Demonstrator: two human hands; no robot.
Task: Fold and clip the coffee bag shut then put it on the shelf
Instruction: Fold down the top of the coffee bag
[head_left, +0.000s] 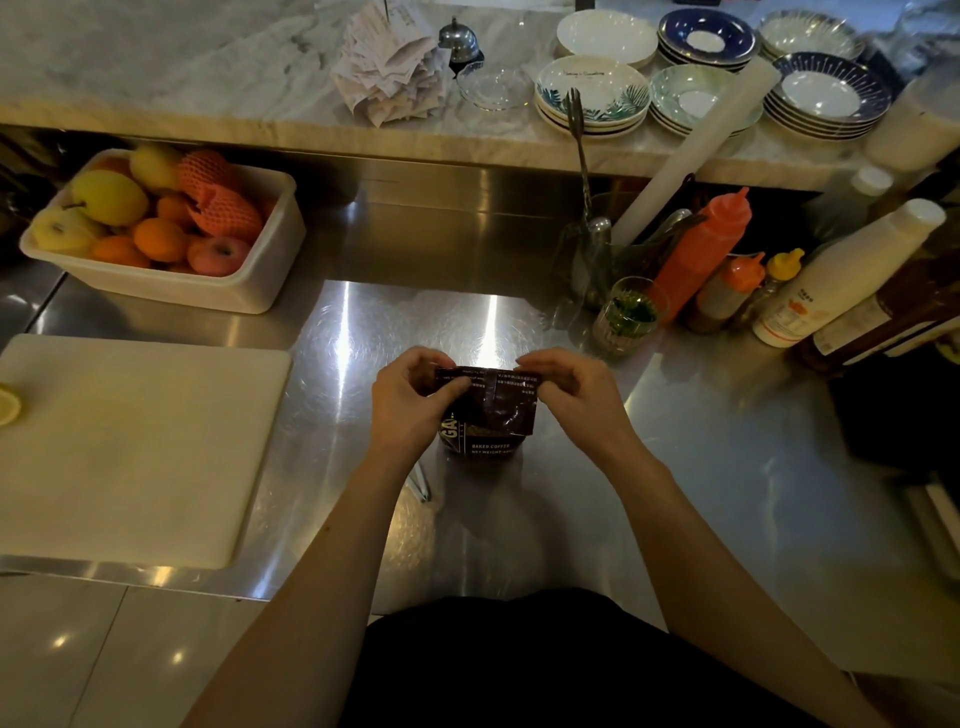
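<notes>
A dark brown coffee bag (491, 418) with white lettering stands upright on the steel counter (675, 467) in front of me. Its top flap is bent over toward me. My left hand (410, 400) pinches the left end of the folded top. My right hand (571, 395) pinches the right end. A thin pale object (421, 486), perhaps a clip, lies on the counter under my left wrist, mostly hidden. The marble ledge (208, 67) runs along the back.
A white cutting board (135, 447) lies at the left with a lemon piece (8, 405) on its edge. A white tub of fruit (161, 234) sits behind it. Sauce bottles (727, 265), a glass (628, 317) and stacked plates (701, 67) crowd the right and back.
</notes>
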